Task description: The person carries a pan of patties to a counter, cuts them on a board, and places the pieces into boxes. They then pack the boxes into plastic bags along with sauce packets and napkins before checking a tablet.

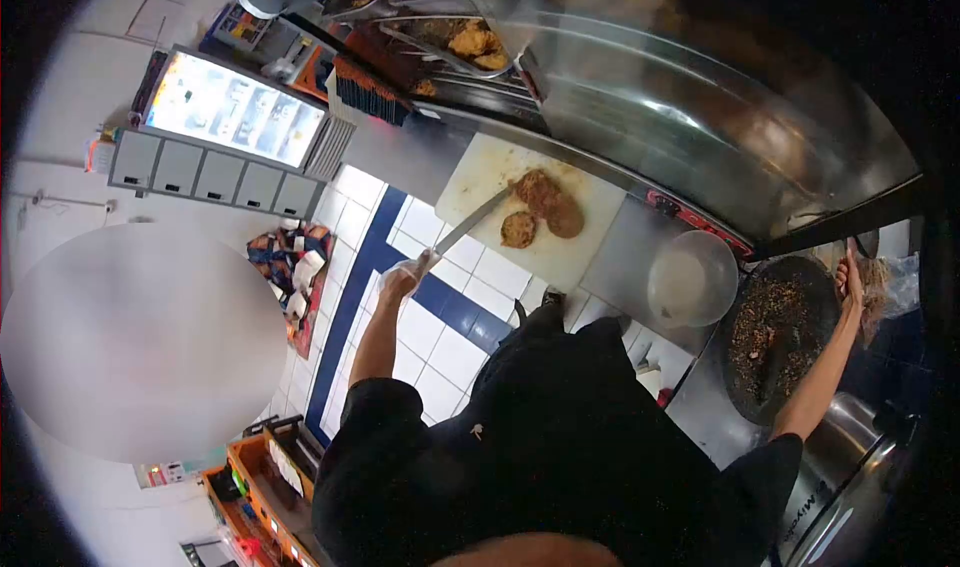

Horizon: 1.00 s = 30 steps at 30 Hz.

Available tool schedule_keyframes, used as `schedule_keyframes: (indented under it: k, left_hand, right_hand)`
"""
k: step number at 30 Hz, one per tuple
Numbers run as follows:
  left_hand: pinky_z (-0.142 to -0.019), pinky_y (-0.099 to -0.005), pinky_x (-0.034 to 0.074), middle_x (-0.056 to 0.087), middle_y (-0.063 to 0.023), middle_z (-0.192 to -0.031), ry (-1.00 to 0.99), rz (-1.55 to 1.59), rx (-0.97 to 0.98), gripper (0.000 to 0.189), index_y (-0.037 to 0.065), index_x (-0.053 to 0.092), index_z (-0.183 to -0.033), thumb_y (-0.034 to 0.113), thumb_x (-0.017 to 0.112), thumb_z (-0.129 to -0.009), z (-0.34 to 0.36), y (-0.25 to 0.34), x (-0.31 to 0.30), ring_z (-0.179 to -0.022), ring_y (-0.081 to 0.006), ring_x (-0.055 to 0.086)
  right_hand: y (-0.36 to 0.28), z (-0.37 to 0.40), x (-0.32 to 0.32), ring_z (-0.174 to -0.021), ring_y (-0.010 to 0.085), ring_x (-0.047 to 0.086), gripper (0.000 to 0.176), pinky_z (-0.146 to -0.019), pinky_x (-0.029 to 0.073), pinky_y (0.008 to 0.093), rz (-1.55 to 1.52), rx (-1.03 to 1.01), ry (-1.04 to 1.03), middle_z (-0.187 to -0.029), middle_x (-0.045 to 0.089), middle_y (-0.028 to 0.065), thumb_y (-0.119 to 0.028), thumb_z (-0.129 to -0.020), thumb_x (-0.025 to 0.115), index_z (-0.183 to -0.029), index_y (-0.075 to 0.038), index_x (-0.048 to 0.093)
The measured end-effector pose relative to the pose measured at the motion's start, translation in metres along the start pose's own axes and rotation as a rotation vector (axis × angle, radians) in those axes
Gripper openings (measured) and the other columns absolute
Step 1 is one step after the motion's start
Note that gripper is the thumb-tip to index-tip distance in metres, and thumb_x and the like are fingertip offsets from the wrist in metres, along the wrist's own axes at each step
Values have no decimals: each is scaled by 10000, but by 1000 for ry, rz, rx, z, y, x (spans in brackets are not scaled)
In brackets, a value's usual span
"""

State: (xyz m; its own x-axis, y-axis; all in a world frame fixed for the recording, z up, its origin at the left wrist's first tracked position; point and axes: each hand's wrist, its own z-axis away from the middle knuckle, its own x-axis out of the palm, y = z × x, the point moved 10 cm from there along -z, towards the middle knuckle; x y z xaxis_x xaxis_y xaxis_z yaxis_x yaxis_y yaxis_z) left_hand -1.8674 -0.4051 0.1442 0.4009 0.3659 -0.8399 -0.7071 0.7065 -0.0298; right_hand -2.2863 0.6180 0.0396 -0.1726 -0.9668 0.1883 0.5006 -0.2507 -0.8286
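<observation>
My left hand, in a thin clear glove, is closed round the handle of a long knife. Its blade slants up to the right, the tip right at the browned fried pieces. These lie on a white cutting board, with a smaller round piece apart from the larger ones. Far to the right, my right hand is raised past a dark pan of seasoned bits, fingers curled. I cannot tell what they hold. A clear plastic bag hangs beside that hand.
A clear round tub stands between board and pan. Behind the board runs a glass-fronted warmer, with trays of fried food at its left. A steel pot sits lower right. Another person's blurred head and patterned clothing are at left.
</observation>
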Motion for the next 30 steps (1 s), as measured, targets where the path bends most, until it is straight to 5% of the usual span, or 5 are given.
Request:
schedule_keyframes:
  k: [11,16,20,21,30]
  left_hand:
    - [-777,-456,472,645,-225,-942,97,42,346,600,21,589,-966,560,325,-967,9,27,-31,-914,-401,606]
    - [-585,-363,443,617,-117,-781,211,115,645,309,9,625,-968,292,501,-969,18,-26,-29,-677,-245,558]
    - [-549,-256,421,556,36,-711,-119,520,514,387,67,639,-921,436,525,-952,9,-35,-11,-639,-72,487]
    - [-574,-396,460,583,-179,-693,-193,438,558,250,13,562,-951,257,508,-955,13,-8,-20,-612,-302,575]
    - [-602,-375,471,601,-112,-677,-249,296,1126,345,11,526,-1002,345,442,-983,-35,94,-62,-634,-251,621]
  right_hand:
    - [-45,-37,-68,-491,183,510,422,-483,400,313,801,-75,419,-564,537,89,-437,-927,552,-837,-34,635]
    - [-79,110,-58,-767,198,642,337,-750,515,287,152,-821,654,-936,671,119,-256,-941,583,-1128,23,610]
    - [-37,350,155,-888,191,631,252,-793,516,309,192,-929,1184,-902,679,122,-213,-934,588,-983,31,627]
    - [-16,379,203,-886,185,622,237,-787,516,317,206,-984,1196,-859,673,111,-207,-938,576,-899,20,634]
    - [177,324,596,-1103,303,555,502,-911,456,419,891,-653,528,-1194,578,161,-170,-744,732,-1204,-55,568]
